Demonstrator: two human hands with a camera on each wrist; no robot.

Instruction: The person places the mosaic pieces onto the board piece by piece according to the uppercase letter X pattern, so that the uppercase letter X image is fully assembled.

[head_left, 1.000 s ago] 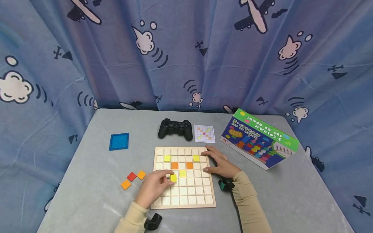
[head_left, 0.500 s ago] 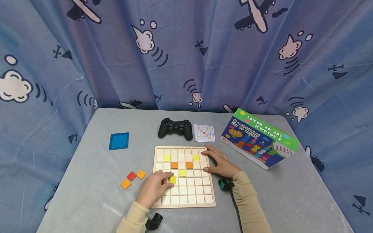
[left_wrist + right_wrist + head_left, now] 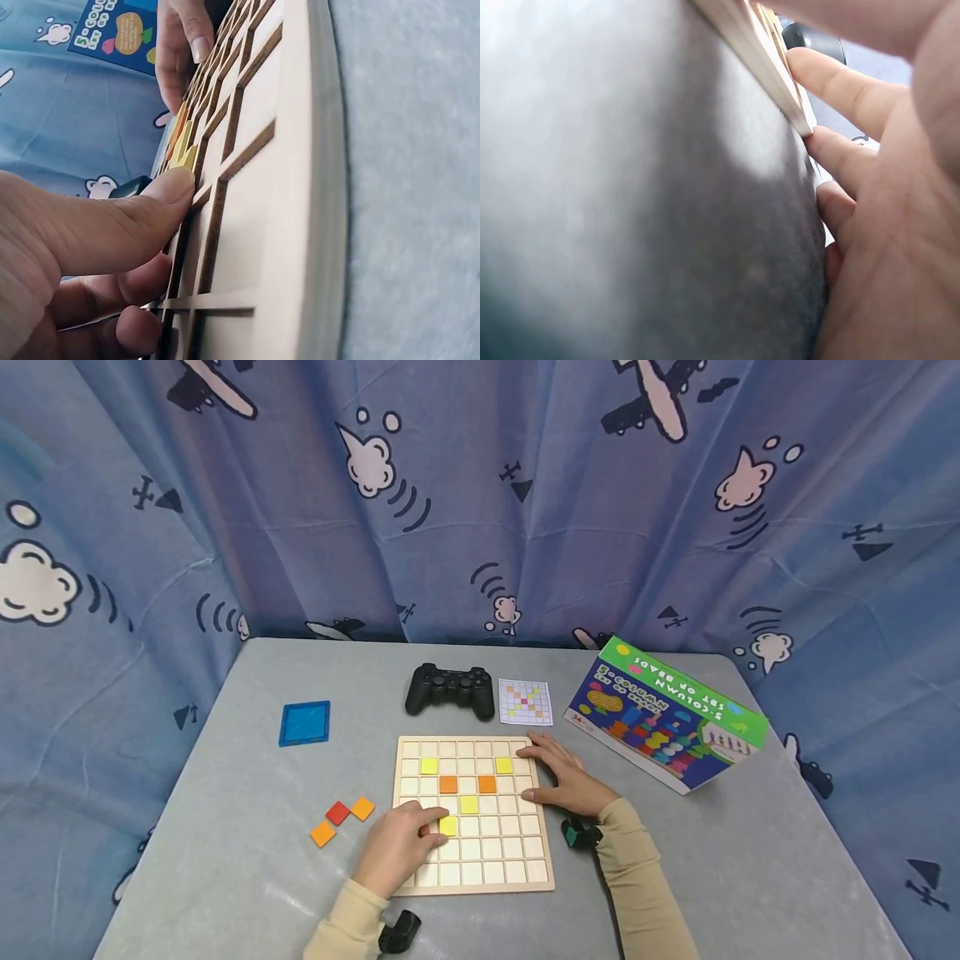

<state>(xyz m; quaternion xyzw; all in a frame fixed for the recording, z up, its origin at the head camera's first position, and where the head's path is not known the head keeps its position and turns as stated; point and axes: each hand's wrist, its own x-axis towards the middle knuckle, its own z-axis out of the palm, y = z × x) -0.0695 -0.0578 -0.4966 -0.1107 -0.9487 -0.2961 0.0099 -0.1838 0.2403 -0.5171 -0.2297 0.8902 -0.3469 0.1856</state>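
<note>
A wooden grid board [image 3: 514, 849] lies on the grey table. My left hand [image 3: 397, 847] reaches over its left side, with thumb and index finger pinching a yellow square tile [image 3: 448, 826], which lies flat in a cell left of the middle. In the left wrist view the thumb tip covers part of that tile. Three other yellow tiles, including a yellow tile [image 3: 468, 804] diagonally above, and two orange tiles, such as an orange tile [image 3: 487, 784], sit in cells. My right hand [image 3: 573, 785] rests at the board's upper right edge, fingers extended, fingertips touching the rim.
Left of the board lie a red tile [image 3: 338, 813] and two orange-yellow tiles [image 3: 323, 835]. Behind are a blue tray [image 3: 304, 723], a black game controller [image 3: 450, 691] and a printed pattern card [image 3: 525, 702]. A colourful toy box [image 3: 663, 718] stands at the right rear.
My left hand has lowered the yellow tile from a tilted position at the board's surface until it lies flat in a cell. The right hand has stayed at the board's edge.
</note>
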